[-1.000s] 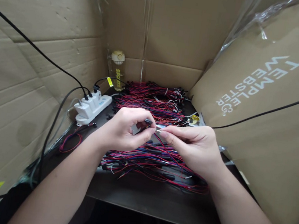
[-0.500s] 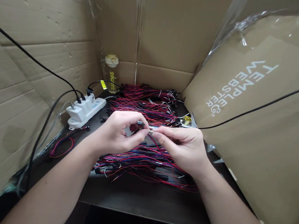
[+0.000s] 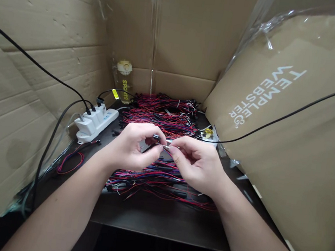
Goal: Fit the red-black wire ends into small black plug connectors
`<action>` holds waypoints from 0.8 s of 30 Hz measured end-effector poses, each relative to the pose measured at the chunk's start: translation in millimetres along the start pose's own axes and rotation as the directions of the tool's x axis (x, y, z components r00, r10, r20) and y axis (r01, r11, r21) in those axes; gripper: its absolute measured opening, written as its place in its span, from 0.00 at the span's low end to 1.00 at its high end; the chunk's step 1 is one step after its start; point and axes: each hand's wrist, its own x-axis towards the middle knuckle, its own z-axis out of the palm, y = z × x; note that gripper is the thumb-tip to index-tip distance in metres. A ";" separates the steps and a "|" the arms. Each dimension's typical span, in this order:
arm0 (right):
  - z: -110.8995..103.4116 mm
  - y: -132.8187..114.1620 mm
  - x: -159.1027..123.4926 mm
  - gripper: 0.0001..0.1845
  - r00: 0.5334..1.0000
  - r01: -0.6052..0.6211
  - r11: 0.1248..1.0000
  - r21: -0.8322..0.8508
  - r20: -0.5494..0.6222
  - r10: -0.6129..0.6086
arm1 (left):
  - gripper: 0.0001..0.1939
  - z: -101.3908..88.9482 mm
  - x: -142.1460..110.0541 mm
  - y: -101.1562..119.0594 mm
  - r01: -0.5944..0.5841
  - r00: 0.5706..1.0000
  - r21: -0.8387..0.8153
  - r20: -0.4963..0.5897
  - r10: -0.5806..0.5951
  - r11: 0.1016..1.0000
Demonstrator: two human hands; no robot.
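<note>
My left hand (image 3: pixel 133 147) is closed in a pinch on a small black connector (image 3: pixel 156 137) at the end of a thin wire. My right hand (image 3: pixel 198 163) pinches the same piece from the other side, fingertips almost touching the left ones, with a light sliver of wire end (image 3: pixel 167 146) showing between them. Both hands hover just above a flat pile of red, blue and black wires (image 3: pixel 159 180) on a dark table (image 3: pixel 160 220). More bundles of the same wires (image 3: pixel 164 112) lie farther back.
A white power strip (image 3: pixel 95 121) with black plugs sits at the left, and a loose red wire loop (image 3: pixel 70 164) lies near it. Cardboard walls (image 3: pixel 40 53) stand on three sides, with a printed box (image 3: pixel 279 128) at the right. Black cables cross both sides. A clear bottle (image 3: pixel 123 78) stands at the back.
My right hand has shifted a little left and its fingers have curled closer to my left hand. The view has drifted slightly; my left hand keeps its pinch.
</note>
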 end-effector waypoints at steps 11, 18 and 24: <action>2.4 4.4 0.8 0.08 0.999 0.002 1.000 0.003 -0.036 -0.002 | 0.09 -2.3 -1.8 -3.6 -0.018 1.000 0.028 0.013 0.018 0.999; 2.2 2.6 -1.4 0.08 0.999 -0.042 0.998 0.037 -0.015 0.043 | 0.08 -0.5 -2.0 -6.2 -0.020 1.000 0.054 0.001 0.020 0.998; -4.1 0.7 0.4 0.16 0.995 -0.093 0.989 0.119 -0.028 0.097 | 0.04 0.9 -0.1 -7.2 0.061 0.991 0.089 -0.127 -0.049 0.994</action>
